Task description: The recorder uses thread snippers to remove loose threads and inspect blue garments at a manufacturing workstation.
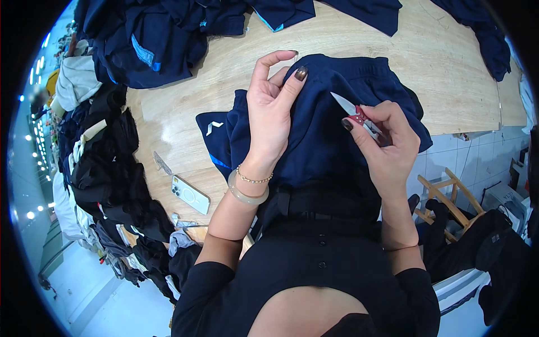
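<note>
Navy bottoms point(331, 129) with an elastic-looking waistband lie in front of me, draped over the table's near edge. At their upper left edge my left hand point(272, 106) grips the navy cloth, with the thumb on top and the index finger lifted and bent; the other fingers are partly hidden. A pair of small thread snips point(359, 117), silver-bladed with a red part, is in my right hand point(390, 140). The snips' tip points up and left, just over the cloth. A white mark and a blue strip show on the cloth at the left.
The wooden table point(224, 73) has navy garments point(151, 45) heaped at the far side. A phone point(191, 195) lies at the left, near a clear flat piece point(163, 163). Dark clothes point(101, 168) pile along the left edge. A wooden stool point(455, 196) stands at the right.
</note>
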Demonstrator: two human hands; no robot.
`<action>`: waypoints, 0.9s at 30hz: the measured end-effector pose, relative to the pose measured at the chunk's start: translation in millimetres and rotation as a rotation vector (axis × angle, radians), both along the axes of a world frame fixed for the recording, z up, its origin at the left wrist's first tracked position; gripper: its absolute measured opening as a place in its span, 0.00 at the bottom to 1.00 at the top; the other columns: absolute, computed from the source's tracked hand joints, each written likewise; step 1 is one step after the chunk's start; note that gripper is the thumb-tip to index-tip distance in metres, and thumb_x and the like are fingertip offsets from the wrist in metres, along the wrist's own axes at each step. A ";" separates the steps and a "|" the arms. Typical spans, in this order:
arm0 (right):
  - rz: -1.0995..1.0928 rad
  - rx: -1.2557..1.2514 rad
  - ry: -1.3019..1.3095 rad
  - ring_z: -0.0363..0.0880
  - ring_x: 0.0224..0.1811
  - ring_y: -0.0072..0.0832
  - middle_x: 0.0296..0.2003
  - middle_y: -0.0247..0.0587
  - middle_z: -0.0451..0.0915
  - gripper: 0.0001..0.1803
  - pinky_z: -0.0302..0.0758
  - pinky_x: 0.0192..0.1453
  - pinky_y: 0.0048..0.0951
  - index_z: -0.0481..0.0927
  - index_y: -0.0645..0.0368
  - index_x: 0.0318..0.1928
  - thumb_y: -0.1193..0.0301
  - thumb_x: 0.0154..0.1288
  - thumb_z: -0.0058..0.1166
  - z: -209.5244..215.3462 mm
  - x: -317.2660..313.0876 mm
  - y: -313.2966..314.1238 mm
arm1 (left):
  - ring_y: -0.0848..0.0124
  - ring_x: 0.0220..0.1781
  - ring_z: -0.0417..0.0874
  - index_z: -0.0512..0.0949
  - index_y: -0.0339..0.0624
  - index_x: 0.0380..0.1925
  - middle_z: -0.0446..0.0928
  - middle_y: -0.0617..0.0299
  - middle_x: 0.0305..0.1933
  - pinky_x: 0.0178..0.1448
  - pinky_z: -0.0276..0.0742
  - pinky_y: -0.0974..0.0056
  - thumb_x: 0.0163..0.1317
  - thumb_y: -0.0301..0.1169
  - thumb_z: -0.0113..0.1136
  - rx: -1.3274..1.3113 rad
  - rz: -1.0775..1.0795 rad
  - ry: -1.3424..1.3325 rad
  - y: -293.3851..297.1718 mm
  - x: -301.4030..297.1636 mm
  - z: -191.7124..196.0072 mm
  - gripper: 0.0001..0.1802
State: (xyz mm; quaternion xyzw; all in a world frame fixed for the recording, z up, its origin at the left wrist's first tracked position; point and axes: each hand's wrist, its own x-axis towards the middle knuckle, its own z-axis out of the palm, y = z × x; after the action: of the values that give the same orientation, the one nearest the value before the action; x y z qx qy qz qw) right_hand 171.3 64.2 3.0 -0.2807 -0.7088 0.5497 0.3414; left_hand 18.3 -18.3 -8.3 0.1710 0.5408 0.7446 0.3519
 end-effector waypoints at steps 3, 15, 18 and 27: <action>0.000 -0.005 -0.032 0.75 0.29 0.11 0.28 0.33 0.80 0.08 0.72 0.33 0.13 0.79 0.67 0.35 0.79 0.56 0.65 4.3 -4.0 -0.5 | 0.88 0.32 0.72 0.68 0.37 0.54 0.78 0.65 0.35 0.35 0.66 0.84 0.66 0.20 0.55 -0.002 0.011 0.086 -1.9 0.1 -0.5 0.17; -0.020 0.152 -0.047 0.75 0.26 0.14 0.26 0.35 0.78 0.10 0.71 0.29 0.15 0.78 0.64 0.34 0.77 0.54 0.67 -1.0 -6.1 2.2 | 0.87 0.33 0.73 0.69 0.35 0.51 0.79 0.62 0.37 0.33 0.64 0.84 0.64 0.20 0.58 0.014 0.001 0.254 -1.7 1.6 -5.5 0.16; -0.015 0.160 -0.059 0.75 0.26 0.14 0.26 0.35 0.79 0.10 0.71 0.29 0.15 0.78 0.64 0.33 0.77 0.54 0.67 -1.6 -4.0 3.5 | 0.87 0.34 0.74 0.70 0.34 0.50 0.79 0.61 0.38 0.34 0.66 0.84 0.64 0.20 0.58 0.015 -0.003 0.267 -3.2 1.4 -4.9 0.15; -0.009 0.124 -0.051 0.76 0.26 0.14 0.26 0.35 0.80 0.09 0.72 0.31 0.15 0.79 0.64 0.33 0.78 0.53 0.66 -1.8 -2.9 5.0 | 0.84 0.39 0.76 0.70 0.34 0.50 0.80 0.58 0.42 0.41 0.70 0.82 0.64 0.20 0.58 0.004 -0.029 0.283 -2.6 2.0 -2.8 0.15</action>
State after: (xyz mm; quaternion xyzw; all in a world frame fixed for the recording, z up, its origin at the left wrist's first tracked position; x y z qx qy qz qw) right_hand 168.4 69.2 1.2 -0.2760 -0.7488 0.4959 0.3423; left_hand 20.3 -20.9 -11.2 0.2830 0.5810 0.7089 0.2824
